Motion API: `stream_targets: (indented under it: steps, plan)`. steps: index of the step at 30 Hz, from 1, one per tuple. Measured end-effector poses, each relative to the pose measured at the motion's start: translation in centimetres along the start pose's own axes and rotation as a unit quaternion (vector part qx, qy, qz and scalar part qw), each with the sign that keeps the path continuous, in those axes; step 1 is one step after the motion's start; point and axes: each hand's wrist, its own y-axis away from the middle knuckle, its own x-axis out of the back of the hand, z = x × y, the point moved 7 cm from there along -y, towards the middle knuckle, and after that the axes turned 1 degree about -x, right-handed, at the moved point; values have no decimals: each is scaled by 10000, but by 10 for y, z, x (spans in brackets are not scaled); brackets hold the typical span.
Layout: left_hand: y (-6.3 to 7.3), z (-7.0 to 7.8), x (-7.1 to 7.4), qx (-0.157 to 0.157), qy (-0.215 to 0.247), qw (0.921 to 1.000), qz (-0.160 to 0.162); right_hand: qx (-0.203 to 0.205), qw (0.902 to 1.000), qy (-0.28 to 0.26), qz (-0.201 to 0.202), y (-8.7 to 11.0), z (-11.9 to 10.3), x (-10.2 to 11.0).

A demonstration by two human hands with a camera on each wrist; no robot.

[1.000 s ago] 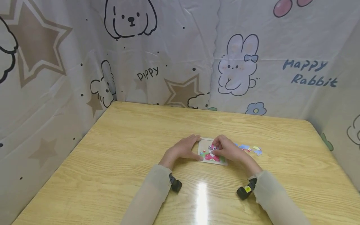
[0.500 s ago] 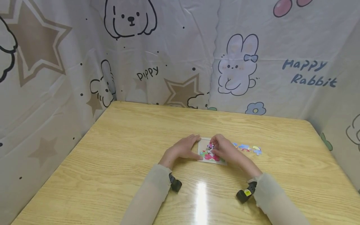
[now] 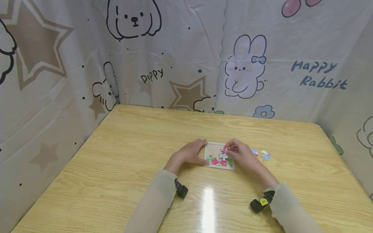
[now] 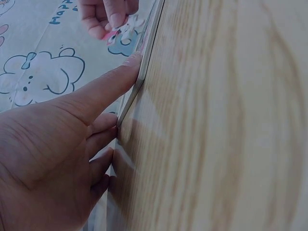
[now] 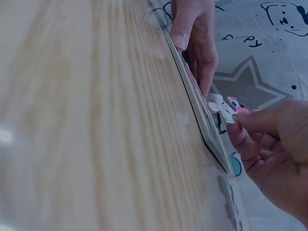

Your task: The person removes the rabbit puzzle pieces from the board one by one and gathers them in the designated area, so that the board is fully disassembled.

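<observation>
A shallow jigsaw board [image 3: 213,148] with a pale rim lies on the table, green and red picture pieces set along its near part. My left hand [image 3: 190,153] rests at its left side, the thumb on the near corner and the fingertips by the far corner. Over the board's right part, my right hand [image 3: 241,154] pinches a pink and white jigsaw piece [image 5: 224,109] printed with an eye. The piece is held tilted above the board in the right wrist view; whether it is one piece or two joined cannot be told.
Loose blue and yellow jigsaw pieces [image 3: 265,155] lie on the wooden table [image 3: 140,145] to the right of the board, partly behind the right hand. A printed curtain [image 3: 180,58] hangs beyond the table's far edge and at its sides.
My right hand first shifts slightly left over the board, then back right, with the pink and white piece now lifted from the picture. My left hand stays put.
</observation>
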Motion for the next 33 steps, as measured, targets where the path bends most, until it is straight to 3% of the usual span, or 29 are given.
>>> stream_targets:
  steps: [17, 33]
  plan:
    - [0, 0, 0, -2, 26, 10000, 12, -37, 9999, -10, 167, 24, 25, 31]
    - [-1, -1, -1, 34, 47, 10000, -19, -329, 9987, 215, 327, 47, 48, 54]
